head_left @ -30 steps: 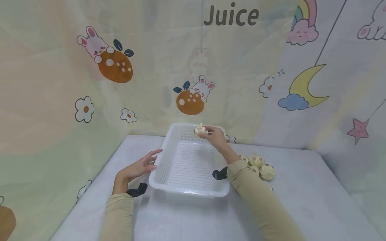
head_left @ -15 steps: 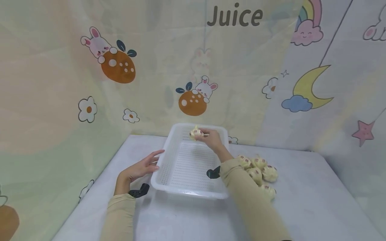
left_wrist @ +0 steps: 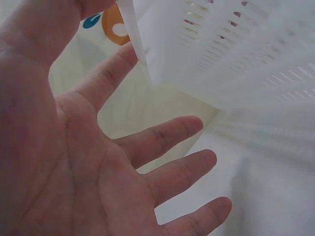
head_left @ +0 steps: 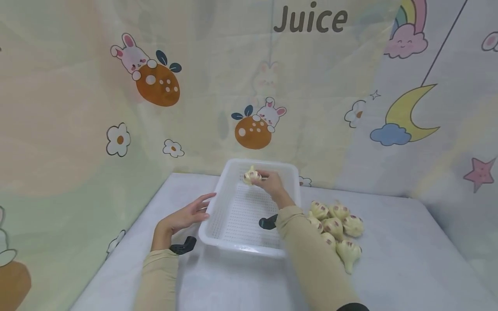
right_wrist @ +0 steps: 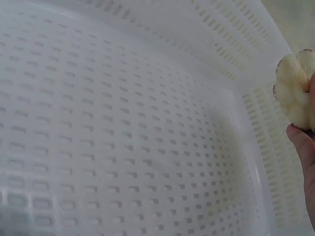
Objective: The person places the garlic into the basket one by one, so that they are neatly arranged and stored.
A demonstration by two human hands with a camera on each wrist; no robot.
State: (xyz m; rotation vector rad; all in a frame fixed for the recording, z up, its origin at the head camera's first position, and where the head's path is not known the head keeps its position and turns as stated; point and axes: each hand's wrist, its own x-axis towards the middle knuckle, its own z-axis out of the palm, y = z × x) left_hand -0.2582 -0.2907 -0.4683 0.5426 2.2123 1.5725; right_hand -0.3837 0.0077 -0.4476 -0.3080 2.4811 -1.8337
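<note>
My right hand (head_left: 271,185) pinches a garlic bulb (head_left: 251,176) over the far left part of a white plastic basket (head_left: 249,249). In the right wrist view the bulb (right_wrist: 294,91) shows its root tuft at the right edge, with fingertips against it; most of that hand is out of frame. At the basket's left rim my left hand (head_left: 187,216) rests lightly. Seen by the left wrist camera, its fingers (left_wrist: 167,140) are spread and fairly straight, one fingertip touching the rim. The basket's perforated floor (right_wrist: 123,142) is bare where it shows.
Several garlic bulbs (head_left: 333,226) lie in a cluster on the white table (head_left: 404,242), right of the basket and partly behind the right sleeve (head_left: 311,255). A printed curtain (head_left: 210,77) hangs behind the table.
The right hand has moved the garlic bulb a little left and lower over the basket. The head view has shifted, and more of the garlic cluster shows. The left hand stays at the rim.
</note>
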